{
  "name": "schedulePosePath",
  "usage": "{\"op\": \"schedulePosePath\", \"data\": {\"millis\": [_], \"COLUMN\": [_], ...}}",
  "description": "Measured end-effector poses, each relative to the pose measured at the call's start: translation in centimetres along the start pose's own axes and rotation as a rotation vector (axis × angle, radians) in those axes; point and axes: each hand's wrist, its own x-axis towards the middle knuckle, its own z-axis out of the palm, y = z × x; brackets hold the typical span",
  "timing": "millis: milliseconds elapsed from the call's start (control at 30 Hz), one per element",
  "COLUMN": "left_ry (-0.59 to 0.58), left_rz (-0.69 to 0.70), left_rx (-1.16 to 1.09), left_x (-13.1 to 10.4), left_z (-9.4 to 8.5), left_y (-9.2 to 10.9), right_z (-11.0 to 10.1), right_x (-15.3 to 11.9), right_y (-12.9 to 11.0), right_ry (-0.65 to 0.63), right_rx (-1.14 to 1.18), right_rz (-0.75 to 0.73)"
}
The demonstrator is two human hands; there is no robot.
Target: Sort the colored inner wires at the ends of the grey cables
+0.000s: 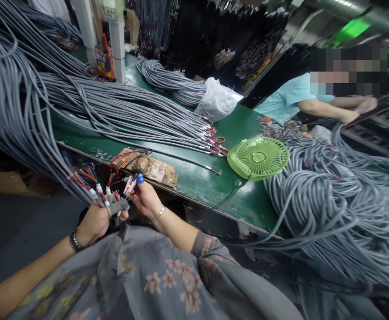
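My left hand (98,218) is closed around the ends of several grey cables (56,160), whose thin coloured wires (86,177) fan out above the fist. Grey wrapping covers one of its fingers. Close beside it, my right hand (146,198) pinches a small pink clip (130,185) near the wire ends; a blue cover (140,178) sits on its thumb tip. Just behind the hands, a taped brown block (154,168) with red and black wires lies at the table edge.
On the green table (194,182) lie long bundles of grey cables (130,111), a green fan (259,157) and a clear plastic bag (217,98). Coiled cables (334,209) heap at the right. A person in a light blue shirt (284,98) works beyond them.
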Motion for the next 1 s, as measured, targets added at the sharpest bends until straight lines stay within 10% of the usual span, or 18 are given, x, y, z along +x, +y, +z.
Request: {"op": "schedulePosePath", "data": {"millis": [1000], "left_ry": [-0.023], "left_rz": [0.081], "left_rx": [0.017], "left_x": [-0.6], "left_z": [-0.7], "left_y": [-0.4], "right_z": [-1.0], "right_x": [-0.9], "right_y": [-0.3], "right_ry": [-0.101], "right_rx": [-0.099], "right_rz": [0.067]}}
